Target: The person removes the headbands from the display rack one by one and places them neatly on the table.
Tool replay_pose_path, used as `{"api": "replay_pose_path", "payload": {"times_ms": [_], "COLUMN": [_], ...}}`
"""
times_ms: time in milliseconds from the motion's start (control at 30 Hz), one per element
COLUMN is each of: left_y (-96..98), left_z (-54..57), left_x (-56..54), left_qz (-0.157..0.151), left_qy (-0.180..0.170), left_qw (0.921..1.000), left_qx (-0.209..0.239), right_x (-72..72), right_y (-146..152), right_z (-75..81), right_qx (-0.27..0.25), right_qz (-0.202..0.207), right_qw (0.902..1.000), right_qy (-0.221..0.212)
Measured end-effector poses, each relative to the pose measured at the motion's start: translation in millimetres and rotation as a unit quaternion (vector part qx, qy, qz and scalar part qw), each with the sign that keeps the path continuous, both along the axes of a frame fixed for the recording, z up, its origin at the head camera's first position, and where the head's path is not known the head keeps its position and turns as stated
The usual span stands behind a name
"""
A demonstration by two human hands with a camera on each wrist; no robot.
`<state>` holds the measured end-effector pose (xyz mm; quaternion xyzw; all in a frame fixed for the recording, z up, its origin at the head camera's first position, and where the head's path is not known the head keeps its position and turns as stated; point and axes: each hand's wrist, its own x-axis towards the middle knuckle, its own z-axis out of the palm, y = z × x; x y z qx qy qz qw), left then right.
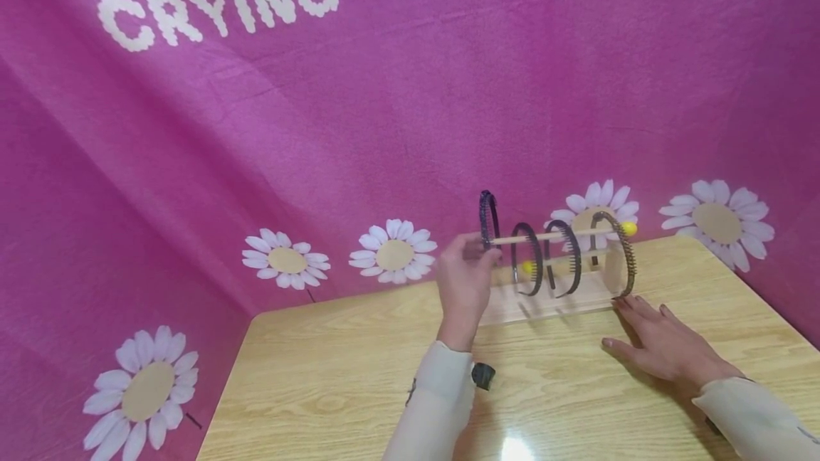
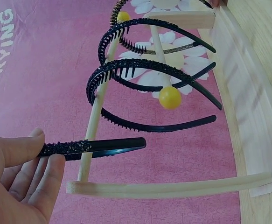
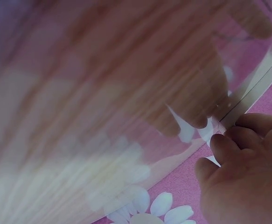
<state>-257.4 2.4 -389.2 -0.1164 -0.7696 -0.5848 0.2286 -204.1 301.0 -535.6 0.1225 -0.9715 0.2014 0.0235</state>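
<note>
My left hand (image 1: 465, 283) pinches a black glittery headband (image 2: 112, 145) between thumb and fingers, at the left end of a wooden headband stand (image 2: 261, 140). This headband loops around the upper rod (image 2: 94, 116) and rises above it in the head view. Two more black toothed headbands (image 1: 538, 272) hang on that rod further right, spaced apart. A brown toothed headband (image 1: 631, 255) hangs at its right end. My right hand (image 1: 669, 343) lies palm down on the table with straight fingers, fingertips at the right end of the stand's base.
The wood-grain table (image 1: 346, 368) has a glossy top. Yellow balls (image 1: 630, 229) cap the rods, one on the lower rod (image 2: 170, 98) facing left. Behind hangs a pink cloth (image 1: 410, 126) printed with white daisies and lettering.
</note>
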Motion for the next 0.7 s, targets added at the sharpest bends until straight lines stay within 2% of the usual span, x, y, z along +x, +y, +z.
{"api": "replay_pose_path", "payload": {"times_ms": [300, 700], "left_y": [0.1, -1.0], "left_z": [2.6, 10.7], "left_x": [-1.4, -0.5], "left_qz": [0.003, 0.006], "left_qy": [0.047, 0.063], "left_qw": [0.9987, 0.9972], "left_qx": [0.016, 0.040], "right_x": [-0.3, -1.9], "right_y": [1, 1], "right_z": [-0.8, -0.3], "right_qx": [0.007, 0.011], "right_qz": [0.003, 0.008], "right_qw": [1.0000, 0.9999], "right_qy": [0.003, 0.006]}}
